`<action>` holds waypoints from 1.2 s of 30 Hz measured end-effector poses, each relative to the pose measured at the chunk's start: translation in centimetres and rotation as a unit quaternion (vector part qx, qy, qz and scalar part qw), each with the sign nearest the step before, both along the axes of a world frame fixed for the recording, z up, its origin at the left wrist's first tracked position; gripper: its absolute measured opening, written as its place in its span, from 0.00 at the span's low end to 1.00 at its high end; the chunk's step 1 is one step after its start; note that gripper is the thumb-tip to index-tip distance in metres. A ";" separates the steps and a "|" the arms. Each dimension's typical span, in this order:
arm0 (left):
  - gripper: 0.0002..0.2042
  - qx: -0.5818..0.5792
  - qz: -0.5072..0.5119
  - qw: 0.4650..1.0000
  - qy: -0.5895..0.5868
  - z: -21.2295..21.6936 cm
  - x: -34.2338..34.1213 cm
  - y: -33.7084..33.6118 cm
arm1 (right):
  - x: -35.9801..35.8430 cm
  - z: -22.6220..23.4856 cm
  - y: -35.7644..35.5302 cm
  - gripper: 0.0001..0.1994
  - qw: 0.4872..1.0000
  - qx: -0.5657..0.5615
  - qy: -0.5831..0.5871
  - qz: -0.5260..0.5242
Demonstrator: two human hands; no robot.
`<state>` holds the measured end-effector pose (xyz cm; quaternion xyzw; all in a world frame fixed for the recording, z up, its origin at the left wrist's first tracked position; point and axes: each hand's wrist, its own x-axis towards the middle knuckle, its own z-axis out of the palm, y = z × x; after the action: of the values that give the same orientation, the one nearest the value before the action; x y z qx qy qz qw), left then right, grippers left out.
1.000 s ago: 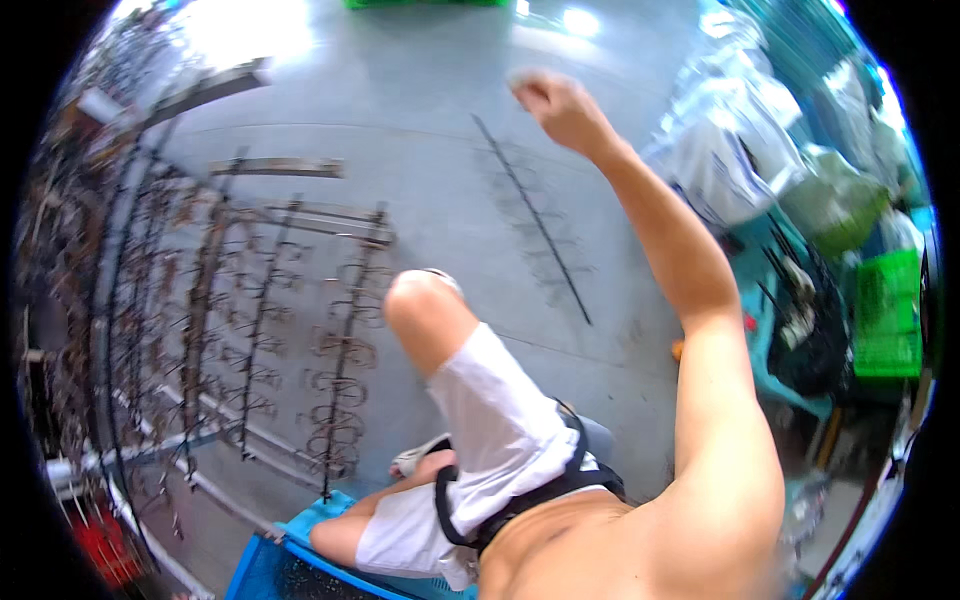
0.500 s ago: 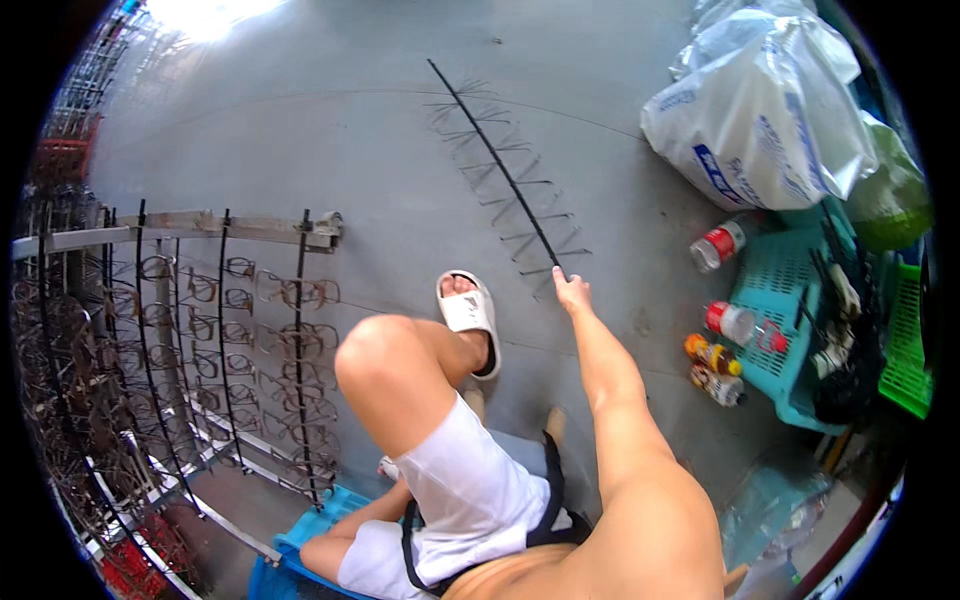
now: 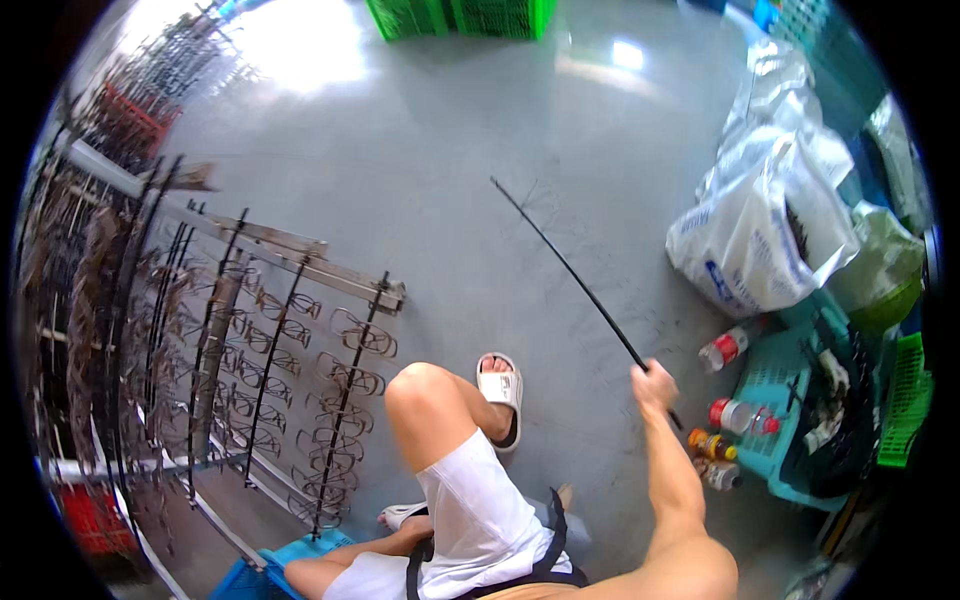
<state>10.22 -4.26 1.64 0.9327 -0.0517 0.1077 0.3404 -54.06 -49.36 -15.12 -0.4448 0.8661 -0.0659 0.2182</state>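
My right hand (image 3: 654, 384) is closed around the near end of a long thin black rod (image 3: 566, 271) with fine wire prongs along it; the rod slants up and away to the left above the grey floor. My left hand is out of view. My bent knee (image 3: 423, 392) and a foot in a white slipper (image 3: 500, 392) are just left of the right hand. A metal rack (image 3: 300, 340) hung with rows of spectacle frames stands at the left.
A turquoise basket (image 3: 775, 400) with bottles beside it sits at the right, behind it white plastic sacks (image 3: 765, 230) and a green crate (image 3: 905, 400). Green crates (image 3: 460, 15) stand at the far top. A blue crate (image 3: 270, 565) lies under my leg.
My right arm came down from a raised reach to the rod on the floor, gripped its near end and lifted it. The view shifted over the floor.
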 end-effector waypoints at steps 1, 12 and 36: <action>0.13 -0.061 -0.011 0.998 -0.018 0.0 -0.6 -1.1 | -3.1 2.0 2.2 0.13 0.993 -0.098 0.066 0.013; 0.36 -0.417 -0.520 0.566 0.486 6.4 -20.2 -32.4 | -16.5 33.1 10.0 0.06 0.798 -0.465 0.207 0.323; 0.13 -0.679 0.024 0.659 0.325 -6.4 -0.2 -6.0 | 45.4 17.2 -13.1 0.14 0.580 -0.395 -0.027 0.711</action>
<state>10.00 -10.26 -4.79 0.4194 0.1718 -0.1885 0.8712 -8.69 -62.50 2.07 -0.9589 0.1543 -0.2374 0.0209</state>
